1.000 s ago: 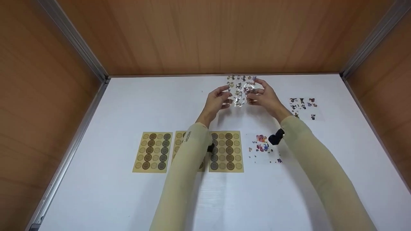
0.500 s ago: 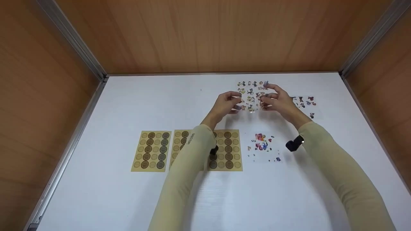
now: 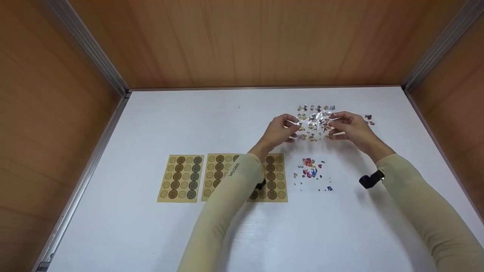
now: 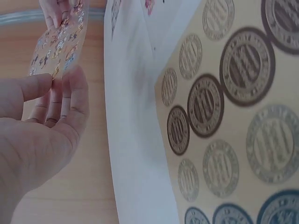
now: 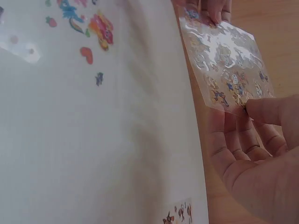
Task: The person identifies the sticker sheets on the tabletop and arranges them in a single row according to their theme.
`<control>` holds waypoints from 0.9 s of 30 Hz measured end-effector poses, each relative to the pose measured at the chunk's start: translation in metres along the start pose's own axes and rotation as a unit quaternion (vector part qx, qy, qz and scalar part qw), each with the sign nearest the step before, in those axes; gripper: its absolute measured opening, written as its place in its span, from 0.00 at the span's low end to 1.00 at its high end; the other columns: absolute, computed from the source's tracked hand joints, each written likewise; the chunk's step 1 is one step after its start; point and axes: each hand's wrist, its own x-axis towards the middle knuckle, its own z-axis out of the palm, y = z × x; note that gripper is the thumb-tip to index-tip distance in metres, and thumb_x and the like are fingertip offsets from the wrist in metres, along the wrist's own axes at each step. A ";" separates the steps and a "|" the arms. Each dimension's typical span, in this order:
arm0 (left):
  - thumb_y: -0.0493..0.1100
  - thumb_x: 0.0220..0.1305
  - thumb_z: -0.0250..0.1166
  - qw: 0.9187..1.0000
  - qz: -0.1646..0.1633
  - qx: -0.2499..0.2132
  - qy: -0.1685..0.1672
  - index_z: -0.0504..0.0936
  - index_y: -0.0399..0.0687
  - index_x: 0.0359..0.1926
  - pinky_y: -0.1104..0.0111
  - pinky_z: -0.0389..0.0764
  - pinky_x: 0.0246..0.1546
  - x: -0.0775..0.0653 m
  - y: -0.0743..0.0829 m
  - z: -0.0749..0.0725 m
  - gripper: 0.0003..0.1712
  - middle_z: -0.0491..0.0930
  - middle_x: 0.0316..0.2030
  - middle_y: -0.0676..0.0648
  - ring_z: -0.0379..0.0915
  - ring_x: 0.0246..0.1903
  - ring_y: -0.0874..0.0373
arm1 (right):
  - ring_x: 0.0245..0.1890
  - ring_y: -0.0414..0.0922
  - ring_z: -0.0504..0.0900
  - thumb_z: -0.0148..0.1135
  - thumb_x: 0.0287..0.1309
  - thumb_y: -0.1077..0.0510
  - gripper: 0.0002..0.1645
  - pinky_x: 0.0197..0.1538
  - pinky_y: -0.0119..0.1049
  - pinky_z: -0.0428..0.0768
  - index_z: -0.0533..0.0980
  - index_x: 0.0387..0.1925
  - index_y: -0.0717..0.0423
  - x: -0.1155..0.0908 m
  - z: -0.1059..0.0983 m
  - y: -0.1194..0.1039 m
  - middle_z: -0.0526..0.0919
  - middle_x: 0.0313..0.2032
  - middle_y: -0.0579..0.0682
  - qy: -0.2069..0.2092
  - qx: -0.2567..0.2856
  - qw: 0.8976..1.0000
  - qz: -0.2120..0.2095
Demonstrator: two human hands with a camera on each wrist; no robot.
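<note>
A clear sticker sheet point(image 3: 313, 124) printed with small cartoon figures is held up above the white table between both hands. My left hand point(image 3: 280, 132) pinches its left edge, thumb over the front and fingers behind, as the left wrist view shows. On the opposite edge my right hand point(image 3: 353, 130) pinches it the same way, and in the right wrist view light glares off the sheet point(image 5: 229, 60). Partly behind the right hand lies another clear sticker sheet point(image 3: 369, 118). Nearer the front is a clear sheet with bright stickers point(image 3: 310, 173), among them a red heart point(image 5: 86, 55).
Three tan sheets of round stickers lie in a row: the left one point(image 3: 180, 177), the middle one point(image 3: 211, 177) and the right one point(image 3: 280, 177), the last two partly covered by the left sleeve point(image 3: 227, 196). Wooden panels point(image 3: 242, 45) wall the white table point(image 3: 181, 121) at the back and sides.
Both hands have carried the held sticker sheet to the right and a little toward the front. It now overlaps part of the sheet lying at the right in the head view.
</note>
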 end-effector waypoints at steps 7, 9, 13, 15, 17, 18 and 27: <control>0.37 0.71 0.64 1.000 -0.006 0.010 -0.011 0.79 0.42 0.50 0.65 0.88 0.34 -0.002 0.007 0.020 0.09 0.80 0.37 0.46 0.83 0.41 0.42 | 0.41 0.44 0.85 0.62 0.71 0.55 0.26 0.45 0.38 0.87 0.69 0.64 0.62 -0.015 -0.020 -0.001 0.82 0.45 0.48 0.015 0.023 1.000 0.000; 0.39 0.71 0.65 1.000 -0.011 0.018 -0.018 0.79 0.44 0.50 0.66 0.88 0.34 -0.004 0.008 0.026 0.09 0.80 0.37 0.46 0.84 0.40 0.44 | 0.41 0.44 0.85 0.63 0.70 0.55 0.27 0.44 0.38 0.87 0.69 0.64 0.62 -0.022 -0.026 -0.002 0.82 0.44 0.47 0.018 0.030 0.999 -0.007; 0.40 0.72 0.65 0.999 -0.006 0.032 -0.044 0.79 0.44 0.51 0.67 0.87 0.34 -0.009 0.010 0.039 0.10 0.82 0.40 0.43 0.85 0.40 0.44 | 0.38 0.44 0.86 0.66 0.68 0.56 0.27 0.42 0.37 0.87 0.69 0.62 0.63 -0.039 -0.039 -0.002 0.82 0.42 0.49 0.012 0.061 0.998 -0.030; 0.40 0.72 0.64 0.998 0.004 0.034 -0.062 0.79 0.44 0.51 0.67 0.88 0.33 -0.011 0.011 0.046 0.10 0.82 0.42 0.39 0.84 0.41 0.42 | 0.37 0.43 0.85 0.66 0.67 0.57 0.25 0.41 0.36 0.87 0.70 0.61 0.62 -0.047 -0.046 0.000 0.82 0.42 0.49 0.012 0.065 0.997 -0.038; 0.39 0.73 0.63 0.996 0.015 0.034 -0.080 0.79 0.42 0.51 0.66 0.88 0.33 -0.014 0.012 0.051 0.10 0.82 0.44 0.36 0.84 0.41 0.40 | 0.37 0.43 0.85 0.66 0.68 0.57 0.25 0.41 0.36 0.87 0.71 0.60 0.61 -0.055 -0.051 0.003 0.82 0.41 0.48 0.013 0.057 0.997 -0.042; 0.38 0.73 0.63 0.995 0.018 0.035 -0.088 0.79 0.42 0.51 0.66 0.88 0.33 -0.015 0.012 0.054 0.10 0.82 0.45 0.35 0.84 0.41 0.40 | 0.37 0.42 0.85 0.66 0.68 0.57 0.24 0.41 0.35 0.87 0.71 0.61 0.60 -0.058 -0.053 0.005 0.82 0.41 0.47 0.014 0.045 0.998 -0.044; 0.40 0.74 0.62 0.987 0.013 0.117 -0.108 0.78 0.43 0.56 0.69 0.86 0.31 -0.026 0.006 0.087 0.13 0.84 0.43 0.40 0.84 0.35 0.50 | 0.38 0.42 0.86 0.65 0.68 0.59 0.23 0.39 0.35 0.87 0.72 0.61 0.60 -0.084 -0.072 0.022 0.83 0.42 0.47 0.015 -0.010 0.998 -0.053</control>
